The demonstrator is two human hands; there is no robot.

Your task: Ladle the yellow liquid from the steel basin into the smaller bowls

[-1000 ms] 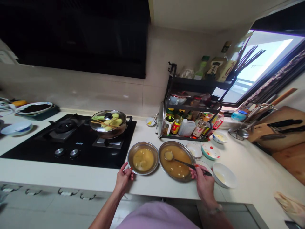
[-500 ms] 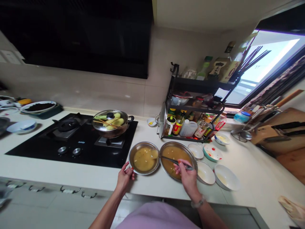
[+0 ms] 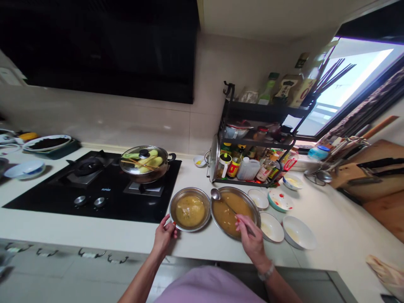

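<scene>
Two metal bowls of brownish soup stand side by side on the white counter. My left hand (image 3: 166, 233) grips the near left rim of the smaller left bowl (image 3: 206, 219), thumb near the edge. In my right hand (image 3: 251, 235) is the handle of a metal ladle (image 3: 215, 194). Its head hangs over the far left rim of the larger right bowl (image 3: 259, 212), with the handle slanting across that bowl. Pale bits float in both soups, and the left one has frothy ripples on its surface.
Left of the bowls is a black gas stove (image 3: 116, 210) bearing a lidded pan (image 3: 145, 170). White bowls, among them one at the right (image 3: 303, 231), crowd the right side. Behind stands a black seasoning rack (image 3: 252, 141). A knife block (image 3: 350, 176) is far right.
The ladle head has moved from over the left bowl to the right bowl's rim. Ripples now show in the left bowl's soup. My left hand keeps its hold.
</scene>
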